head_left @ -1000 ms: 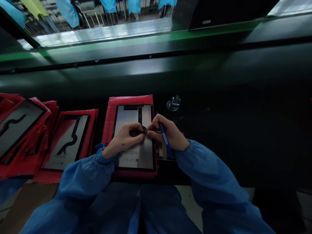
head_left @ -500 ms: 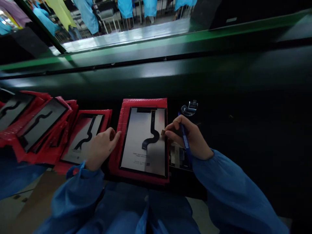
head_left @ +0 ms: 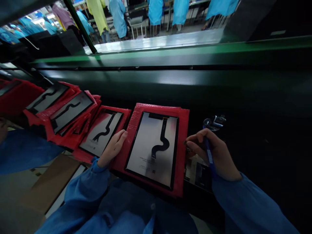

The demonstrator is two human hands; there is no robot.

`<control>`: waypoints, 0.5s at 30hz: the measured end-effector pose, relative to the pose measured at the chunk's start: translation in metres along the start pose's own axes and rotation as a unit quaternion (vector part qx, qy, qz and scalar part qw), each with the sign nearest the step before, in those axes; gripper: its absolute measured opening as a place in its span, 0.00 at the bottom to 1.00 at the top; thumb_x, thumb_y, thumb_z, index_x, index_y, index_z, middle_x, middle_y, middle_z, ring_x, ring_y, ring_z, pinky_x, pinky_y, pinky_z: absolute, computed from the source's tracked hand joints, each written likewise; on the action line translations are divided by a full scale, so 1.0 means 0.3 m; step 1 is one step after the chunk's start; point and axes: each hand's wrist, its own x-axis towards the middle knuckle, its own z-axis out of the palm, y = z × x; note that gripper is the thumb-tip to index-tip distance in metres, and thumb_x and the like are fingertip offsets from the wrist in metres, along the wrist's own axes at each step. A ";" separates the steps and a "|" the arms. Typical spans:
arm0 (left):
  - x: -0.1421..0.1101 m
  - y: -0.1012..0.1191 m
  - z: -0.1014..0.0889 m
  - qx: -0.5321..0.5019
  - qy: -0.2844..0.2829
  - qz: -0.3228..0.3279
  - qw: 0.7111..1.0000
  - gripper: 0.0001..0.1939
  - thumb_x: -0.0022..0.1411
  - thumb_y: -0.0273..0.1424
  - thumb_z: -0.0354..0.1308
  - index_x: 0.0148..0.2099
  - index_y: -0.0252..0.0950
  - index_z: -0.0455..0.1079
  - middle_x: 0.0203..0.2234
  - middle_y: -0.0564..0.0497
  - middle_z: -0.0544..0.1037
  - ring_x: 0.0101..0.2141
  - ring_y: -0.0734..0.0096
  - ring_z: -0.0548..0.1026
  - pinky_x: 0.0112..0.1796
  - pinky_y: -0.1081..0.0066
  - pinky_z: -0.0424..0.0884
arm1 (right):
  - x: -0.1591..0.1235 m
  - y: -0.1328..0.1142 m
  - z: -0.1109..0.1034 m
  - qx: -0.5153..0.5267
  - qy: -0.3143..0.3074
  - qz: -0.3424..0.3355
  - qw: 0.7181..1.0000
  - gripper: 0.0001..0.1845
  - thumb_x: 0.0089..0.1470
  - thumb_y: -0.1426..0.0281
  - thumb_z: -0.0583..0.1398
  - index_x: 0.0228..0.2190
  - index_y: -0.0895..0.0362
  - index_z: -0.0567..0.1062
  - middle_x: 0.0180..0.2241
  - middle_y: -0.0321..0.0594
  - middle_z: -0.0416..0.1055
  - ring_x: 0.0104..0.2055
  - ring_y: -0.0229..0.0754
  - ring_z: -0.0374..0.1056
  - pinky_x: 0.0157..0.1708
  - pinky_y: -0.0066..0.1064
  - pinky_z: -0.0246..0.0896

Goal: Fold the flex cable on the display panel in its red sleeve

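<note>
A grey display panel (head_left: 146,152) with a black S-shaped flex cable (head_left: 159,143) lies on a red bubble-wrap pouch (head_left: 182,130) in front of me. My left hand (head_left: 112,148) grips the pouch's left edge, fingers curled over it. At the pouch's right edge, my right hand (head_left: 214,154) is closed round a blue pen (head_left: 209,156), its fingertips touching the pouch. Both arms wear blue sleeves.
More panels on red pouches (head_left: 102,131) overlap in a row to the left. A small metal clicker (head_left: 214,122) sits behind my right hand. A dark conveyor belt (head_left: 195,81) runs across behind. Cardboard (head_left: 48,182) lies low left. People in blue coats stand far back.
Both hands have left the flex cable, which now lies flat. The left hand has moved to the pouch's left edge, the right to its right edge. The camera has turned to the left.
</note>
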 end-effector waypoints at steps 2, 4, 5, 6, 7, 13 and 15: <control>0.003 -0.014 0.009 -0.094 -0.004 -0.039 0.995 0.18 0.66 0.48 0.49 0.38 0.39 0.66 0.32 0.52 0.76 0.35 0.65 0.74 0.37 0.69 0.69 | 0.002 -0.003 0.002 -0.015 0.007 -0.007 1.000 0.20 0.53 0.58 0.69 0.28 0.52 0.63 0.33 0.40 0.77 0.30 0.41 0.74 0.27 0.30 0.74; 0.008 -0.010 0.023 -0.150 -0.045 -0.048 0.987 0.22 0.60 0.52 0.57 0.41 0.37 0.67 0.33 0.51 0.76 0.35 0.65 0.74 0.36 0.70 0.70 | 0.004 -0.004 0.005 -0.026 0.017 -0.009 0.999 0.22 0.52 0.57 0.70 0.27 0.53 0.63 0.31 0.38 0.77 0.31 0.40 0.74 0.27 0.28 0.73; 0.009 -0.002 0.029 -0.157 -0.070 -0.048 0.984 0.23 0.56 0.52 0.62 0.38 0.36 0.68 0.32 0.51 0.76 0.33 0.66 0.73 0.34 0.70 0.69 | 0.004 -0.003 0.006 -0.028 0.021 -0.003 0.999 0.23 0.51 0.56 0.70 0.27 0.53 0.63 0.31 0.37 0.77 0.31 0.40 0.74 0.27 0.28 0.74; 0.007 0.010 0.033 -0.154 -0.091 -0.048 0.983 0.23 0.53 0.51 0.65 0.35 0.36 0.67 0.30 0.52 0.75 0.32 0.67 0.72 0.33 0.71 0.68 | 0.004 -0.002 0.007 -0.027 0.022 0.008 0.999 0.24 0.49 0.56 0.71 0.27 0.54 0.63 0.32 0.37 0.77 0.31 0.40 0.74 0.27 0.28 0.74; 0.003 0.024 0.034 -0.147 -0.104 -0.049 0.982 0.23 0.51 0.50 0.67 0.31 0.36 0.66 0.27 0.53 0.73 0.30 0.68 0.71 0.31 0.71 0.67 | 0.004 0.000 0.007 -0.022 0.022 0.021 0.999 0.24 0.48 0.55 0.71 0.27 0.54 0.63 0.32 0.37 0.76 0.31 0.40 0.74 0.26 0.28 0.75; -0.021 0.030 -0.075 -0.169 -0.045 -0.105 0.979 0.22 0.54 0.50 0.65 0.38 0.36 0.70 0.30 0.53 0.75 0.32 0.68 0.72 0.31 0.73 0.67 | 0.002 0.018 0.003 0.013 0.011 0.067 0.998 0.25 0.48 0.57 0.72 0.28 0.53 0.62 0.33 0.36 0.75 0.29 0.40 0.72 0.24 0.34 0.79; -0.004 -0.035 -0.165 -0.167 0.004 -0.101 0.981 0.26 0.52 0.52 0.65 0.42 0.36 0.71 0.32 0.53 0.76 0.32 0.68 0.72 0.30 0.73 0.67 | 0.003 0.025 -0.002 0.015 0.010 0.072 0.997 0.25 0.47 0.57 0.72 0.29 0.53 0.62 0.34 0.36 0.75 0.30 0.41 0.73 0.23 0.35 0.79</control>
